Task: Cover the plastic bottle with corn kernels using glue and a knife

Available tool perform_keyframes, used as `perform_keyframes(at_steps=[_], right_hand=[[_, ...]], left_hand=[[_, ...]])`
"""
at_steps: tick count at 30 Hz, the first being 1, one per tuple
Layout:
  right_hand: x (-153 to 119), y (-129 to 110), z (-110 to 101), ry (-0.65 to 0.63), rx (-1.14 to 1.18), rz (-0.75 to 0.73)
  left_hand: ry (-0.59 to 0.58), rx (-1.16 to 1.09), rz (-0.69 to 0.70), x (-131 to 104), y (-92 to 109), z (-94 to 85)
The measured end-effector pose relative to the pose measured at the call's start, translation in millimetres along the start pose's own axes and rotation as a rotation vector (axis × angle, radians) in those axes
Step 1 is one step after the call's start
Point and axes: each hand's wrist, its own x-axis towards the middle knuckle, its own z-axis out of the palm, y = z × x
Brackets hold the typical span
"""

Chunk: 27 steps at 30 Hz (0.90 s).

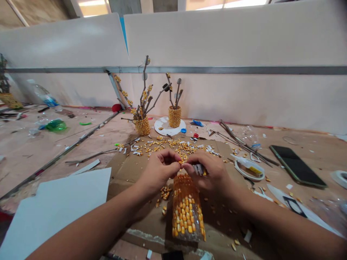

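Note:
My left hand [162, 168] is closed in a pinch on a corn kernel [180, 163]. Right beside it, the fingertips of my right hand [208, 171] meet the same spot. Tucked among the right fingers is a small silvery-grey piece [200, 169] whose kind I cannot make out. Just below both hands a clear plastic cylinder [193, 213] lies with its near end toward me, partly covered in rows of glued corn kernels [184, 216]. Loose corn kernels [165, 193] lie on the cardboard [151, 224] to its left.
Behind the hands are scattered kernels and paper scraps. Farther back stand two kernel-covered pots with twigs [142, 126] [175, 117], one on a white disc [159, 131]. White paper [67, 202] lies left; a phone [296, 166], tape roll [340, 178] and twigs [244, 144] lie right.

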Motion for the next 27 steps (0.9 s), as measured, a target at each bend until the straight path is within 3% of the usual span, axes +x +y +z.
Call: perform_keyframes(at_steps=[6, 10, 16, 19, 24, 27], right_hand=[[3, -4, -10, -0.215, -0.234, 0.031], [3, -10, -8, -0.312, -0.225, 0.044], [6, -17, -10, -0.295, -0.055, 0.133], [11, -18, -14, -0.283, -0.062, 0.202], [15, -6, -19, -0.202, -0.088, 0.362], [15, 6, -18, -0.171, -0.063, 0.414]], left_hand=[[-0.080, -0.253, -0.176, 0, -1, -0.7], [-0.108, -0.295, -0.167, -3, 0, 0.2], [-0.177, -0.251, -0.080, -3, 0, -1.5], [-0.101, -0.156, -0.014, 3, -1, -5.0], [0.183, -0.046, 0.081, 25, 0, -17.6], [0.188, 0.145, 0.177, 35, 10, -33.6]])
